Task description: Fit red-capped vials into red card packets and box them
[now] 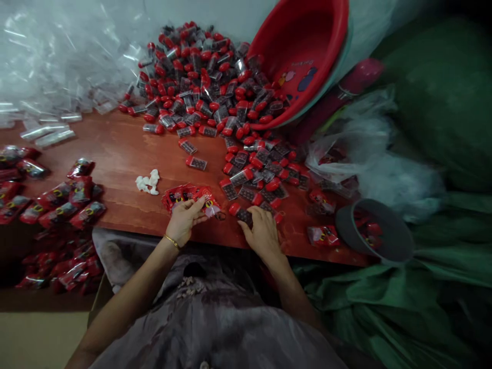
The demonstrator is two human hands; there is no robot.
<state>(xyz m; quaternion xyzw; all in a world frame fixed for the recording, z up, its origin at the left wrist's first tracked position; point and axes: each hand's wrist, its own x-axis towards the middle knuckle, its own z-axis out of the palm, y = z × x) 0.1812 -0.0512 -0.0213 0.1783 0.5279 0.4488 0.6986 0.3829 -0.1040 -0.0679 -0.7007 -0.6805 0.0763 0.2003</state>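
Note:
My left hand (184,219) has its thumb and fingers closed on the edge of a red printed packet (212,209), which lies over a small stack of flat red packets (177,195) at the table's front edge. To its right, the fingers of my right hand (264,231) are around a small clear container with a red cap (241,213), dark pellets showing inside. Just beyond this hand lie many more such red-capped containers (253,177). A crumpled white piece (148,182) sits left of the packet stack.
A tilted red basin (300,31) stands at the back beside the large heap of containers (192,77). Clear plastic tubes (49,133) lie back left, filled red packets (61,202) front left. A grey bowl (348,230) and another red packet (323,236) are on the right.

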